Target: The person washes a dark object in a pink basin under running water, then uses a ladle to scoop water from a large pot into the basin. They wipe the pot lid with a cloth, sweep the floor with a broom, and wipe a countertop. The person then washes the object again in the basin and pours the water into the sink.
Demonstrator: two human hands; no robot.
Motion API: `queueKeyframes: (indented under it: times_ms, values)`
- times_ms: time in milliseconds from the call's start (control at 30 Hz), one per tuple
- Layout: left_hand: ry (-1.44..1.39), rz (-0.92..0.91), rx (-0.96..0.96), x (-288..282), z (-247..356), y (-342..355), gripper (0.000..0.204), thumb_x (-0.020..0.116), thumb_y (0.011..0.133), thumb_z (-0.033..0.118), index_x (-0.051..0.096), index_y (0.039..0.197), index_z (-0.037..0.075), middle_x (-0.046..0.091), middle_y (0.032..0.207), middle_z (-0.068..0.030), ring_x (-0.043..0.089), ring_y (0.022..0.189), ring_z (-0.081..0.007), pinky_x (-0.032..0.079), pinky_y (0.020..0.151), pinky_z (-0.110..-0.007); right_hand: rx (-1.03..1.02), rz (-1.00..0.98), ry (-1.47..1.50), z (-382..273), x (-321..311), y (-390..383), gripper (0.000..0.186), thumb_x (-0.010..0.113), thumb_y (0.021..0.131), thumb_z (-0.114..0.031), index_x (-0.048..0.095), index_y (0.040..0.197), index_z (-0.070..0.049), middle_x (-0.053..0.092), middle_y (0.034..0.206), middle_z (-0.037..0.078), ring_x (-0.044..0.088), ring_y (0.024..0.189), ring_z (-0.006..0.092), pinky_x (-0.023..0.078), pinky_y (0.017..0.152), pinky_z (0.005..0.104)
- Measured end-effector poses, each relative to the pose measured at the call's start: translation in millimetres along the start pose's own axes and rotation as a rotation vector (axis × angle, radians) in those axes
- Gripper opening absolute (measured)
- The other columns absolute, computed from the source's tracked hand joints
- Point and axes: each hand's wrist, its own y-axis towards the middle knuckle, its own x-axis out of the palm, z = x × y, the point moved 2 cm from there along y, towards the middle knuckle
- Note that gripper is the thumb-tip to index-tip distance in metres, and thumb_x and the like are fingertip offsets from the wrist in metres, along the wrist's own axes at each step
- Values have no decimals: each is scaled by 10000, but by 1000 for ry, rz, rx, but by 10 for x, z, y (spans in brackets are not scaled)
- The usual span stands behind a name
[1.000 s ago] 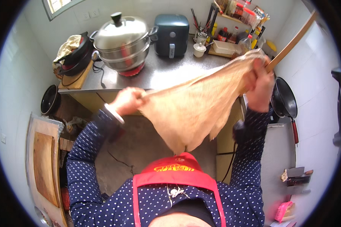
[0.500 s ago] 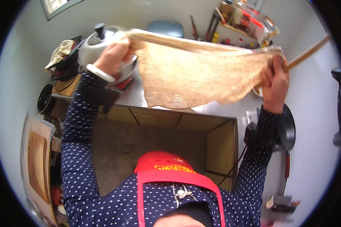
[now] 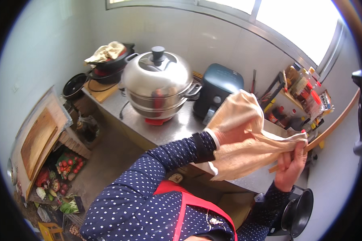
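Observation:
A thin tan cloth (image 3: pixel 239 162) is held up above the counter, bunched and folded over in the middle. My right hand (image 3: pixel 290 168) pinches its right edge, with the fingers closed round the gathered fabric. My left hand (image 3: pixel 231 135) reaches across to the middle of the cloth and holds it. A fold of the fabric rises above this hand, and its fingertips are hidden in the cloth. Behind my left forearm, a large silver steamer pot (image 3: pixel 159 82) with a domed lid stands on a red base. A dark air fryer (image 3: pixel 220 88) stands beside it, partly behind the cloth.
The metal counter (image 3: pixel 142 130) runs along the wall under a window. Bottles (image 3: pixel 303 86) crowd a small rack at the right. A black pan (image 3: pixel 299 213) is at the lower right. Left of the counter are leaning boards (image 3: pixel 38 144) and vegetables (image 3: pixel 68 164) on the floor.
My left hand has moved right and nearer to my right hand, so the outstretched cloth is now folded and bunched. The view has turned, showing more of the steamer pot and the left side.

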Motion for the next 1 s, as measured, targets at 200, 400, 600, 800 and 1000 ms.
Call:
queueKeyframes:
  times_ms: [200,400,600,800,1000]
  values:
    - [8,212,13,231,-873,456,460,767,661,146,487,1017,68,473,1108,-119,452,915,-244,390,835,-354,3,36,-74,196,-212,356,110,531,952,-172,533,1030,-94,431,646,-66,251,407,8,216,337,178]
    - [466,462,108,567,-1787,1311,736,577,911,374,173,1380,-23,460,1181,-111,453,1101,-151,355,995,-318,5,109,-205,396,-495,916,340,524,956,-175,510,1263,-32,512,680,-44,243,420,-9,211,341,165]
    - [-329,172,-604,724,-3422,2020,780,409,901,608,197,1452,99,458,1327,-134,499,1172,-248,395,985,-316,11,346,-299,627,-760,924,312,506,963,-158,518,1245,-27,617,996,57,306,443,-24,253,369,152]
    - [513,-730,-814,1001,-4130,1482,584,700,759,319,559,1213,-21,566,1220,-226,531,1166,-343,403,998,-351,97,447,-302,828,-994,615,267,482,963,-144,522,1206,-41,613,894,47,256,391,-22,238,336,149]
    - [397,-972,-511,1231,-3773,1314,506,704,766,331,593,1203,102,648,1050,-192,619,975,-305,479,858,-351,164,453,-171,870,-1091,521,226,463,968,-143,521,1169,-57,574,784,29,251,388,-7,240,326,153]
